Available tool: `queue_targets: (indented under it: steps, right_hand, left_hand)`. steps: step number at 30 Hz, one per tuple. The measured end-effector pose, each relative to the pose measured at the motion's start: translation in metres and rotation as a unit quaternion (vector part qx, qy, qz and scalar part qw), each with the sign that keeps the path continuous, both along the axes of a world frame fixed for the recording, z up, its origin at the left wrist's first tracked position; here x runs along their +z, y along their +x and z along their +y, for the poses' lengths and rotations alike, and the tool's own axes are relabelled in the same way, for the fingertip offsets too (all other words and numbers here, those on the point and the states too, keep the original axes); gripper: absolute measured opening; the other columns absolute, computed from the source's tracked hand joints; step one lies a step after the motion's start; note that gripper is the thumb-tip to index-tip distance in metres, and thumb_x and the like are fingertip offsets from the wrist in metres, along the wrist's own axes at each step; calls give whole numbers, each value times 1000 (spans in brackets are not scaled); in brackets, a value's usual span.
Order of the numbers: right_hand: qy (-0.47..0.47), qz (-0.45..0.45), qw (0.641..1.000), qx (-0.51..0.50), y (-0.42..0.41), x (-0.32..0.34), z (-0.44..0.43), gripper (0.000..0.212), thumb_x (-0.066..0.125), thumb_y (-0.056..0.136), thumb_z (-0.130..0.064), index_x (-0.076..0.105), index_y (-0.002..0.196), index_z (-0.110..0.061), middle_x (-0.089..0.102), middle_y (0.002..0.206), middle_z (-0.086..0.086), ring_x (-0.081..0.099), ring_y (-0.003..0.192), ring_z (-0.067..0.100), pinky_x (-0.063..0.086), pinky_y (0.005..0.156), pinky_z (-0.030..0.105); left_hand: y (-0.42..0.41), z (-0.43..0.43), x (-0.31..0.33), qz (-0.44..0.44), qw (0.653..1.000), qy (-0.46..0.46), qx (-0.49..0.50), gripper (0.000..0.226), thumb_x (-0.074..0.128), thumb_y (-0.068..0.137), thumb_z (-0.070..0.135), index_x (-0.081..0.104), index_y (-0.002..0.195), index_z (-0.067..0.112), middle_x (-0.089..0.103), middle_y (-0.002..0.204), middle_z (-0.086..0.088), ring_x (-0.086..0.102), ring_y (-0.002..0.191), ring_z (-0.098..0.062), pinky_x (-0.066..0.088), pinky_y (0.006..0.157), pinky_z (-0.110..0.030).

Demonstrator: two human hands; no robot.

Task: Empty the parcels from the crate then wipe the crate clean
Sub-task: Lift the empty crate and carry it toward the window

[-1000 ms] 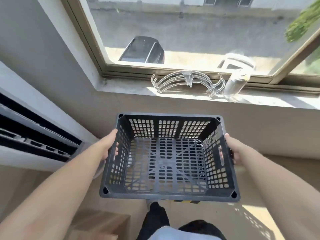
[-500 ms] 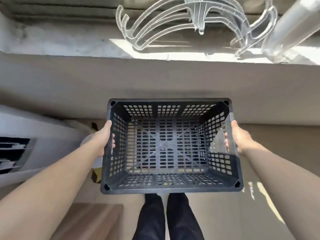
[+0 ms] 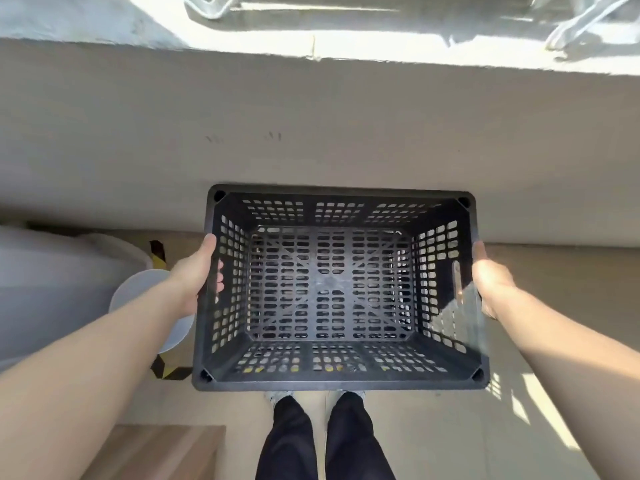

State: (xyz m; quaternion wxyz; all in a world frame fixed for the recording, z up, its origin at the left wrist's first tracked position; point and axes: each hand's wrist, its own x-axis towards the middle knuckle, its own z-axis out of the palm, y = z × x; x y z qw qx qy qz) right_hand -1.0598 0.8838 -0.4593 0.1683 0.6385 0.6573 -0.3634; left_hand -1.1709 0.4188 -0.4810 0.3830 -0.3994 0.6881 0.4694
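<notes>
A black perforated plastic crate (image 3: 339, 384) hangs level in front of me, above the floor and my feet. Nothing lies inside it; I see the floor through its slotted bottom. My left hand (image 3: 195, 275) grips the crate's left wall, thumb on the rim and fingers through the handle slot. My right hand (image 3: 490, 282) grips the right wall the same way, its fingers hidden behind the wall. No parcels are in view.
A beige wall (image 3: 311, 116) rises right behind the crate, topped by a sunlit window sill (image 3: 381, 46). A round white lid or bucket (image 3: 138, 292) and yellow-black tape (image 3: 159, 258) lie on the floor at left. A wooden surface (image 3: 156, 452) sits at lower left.
My view has tilted downward: the window and the clear hangers have slid out of the top. The crate has come lower and closer to the wall, still held by both hands.
</notes>
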Motion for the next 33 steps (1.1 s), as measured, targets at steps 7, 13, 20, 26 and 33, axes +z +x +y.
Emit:
queue_targets:
  steps: [7,13,20,26,33]
  right_hand:
    - [21,-12,1000,8,3,-1,1,88,26,93,-74,49,136,-1,58,128,20,57,106,38,44,91,43]
    - [11,-11,1000,9,8,2,9,91,25,90,-77,48,137,-2,57,130,18,58,105,37,45,90,42]
    - [-10,-12,1000,3,21,11,5,85,26,93,-73,44,142,-5,51,142,17,51,123,41,39,105,48]
    - [-21,-9,1000,-22,31,9,10,93,26,83,-84,51,136,-11,61,130,14,62,107,39,46,102,51]
    - [-10,9,1000,-17,37,12,12,80,28,94,-71,52,133,-6,59,87,7,59,94,33,45,102,47]
  left_hand:
    - [4,2,-7,16,1000,-5,12,90,44,79,88,65,117,9,60,87,-8,57,81,-27,50,78,-43]
    - [13,11,-6,13,1000,-21,6,91,39,78,90,66,116,12,66,99,-11,64,92,-29,52,87,-45]
    - [23,18,1,14,1000,-25,-5,83,38,82,87,66,115,16,68,117,-12,64,107,-28,53,83,-42]
    - [34,21,-3,13,1000,-23,3,86,38,80,89,65,114,15,67,104,-11,65,98,-28,53,88,-45]
    - [30,29,-4,35,999,-39,13,80,42,82,87,68,109,16,69,104,-7,66,98,-26,54,89,-45]
